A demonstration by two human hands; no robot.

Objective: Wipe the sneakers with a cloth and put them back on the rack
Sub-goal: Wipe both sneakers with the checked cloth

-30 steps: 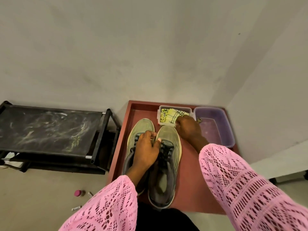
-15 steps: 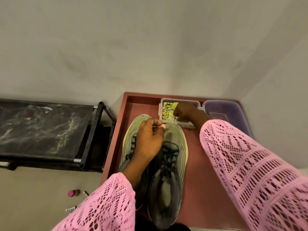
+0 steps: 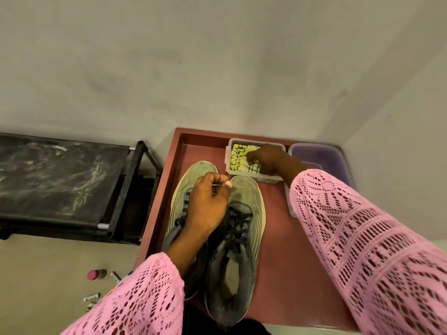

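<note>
Two grey-green sneakers with dark laces stand side by side, toes away from me, on a red-brown tray [image 3: 278,238]: the left sneaker [image 3: 183,180] and the right sneaker [image 3: 246,213]. My left hand [image 3: 208,204] rests on top of them between the toes, fingers curled; whether it grips a shoe is unclear. My right hand [image 3: 268,160] reaches into a small clear box [image 3: 228,153] at the tray's far edge and closes on the yellow patterned cloth [image 3: 238,157] inside it.
A purple plastic tub [image 3: 324,155] sits right of the clear box. A black shoe rack [image 3: 60,184] with a dusty top shelf stands left of the tray. A pink-capped bottle [image 3: 95,274] and small tubes lie on the floor. Walls close in behind and right.
My right hand has moved from the clear box's near rim into the box and onto the cloth. My head has leaned closer; the left hand stays on the sneakers.
</note>
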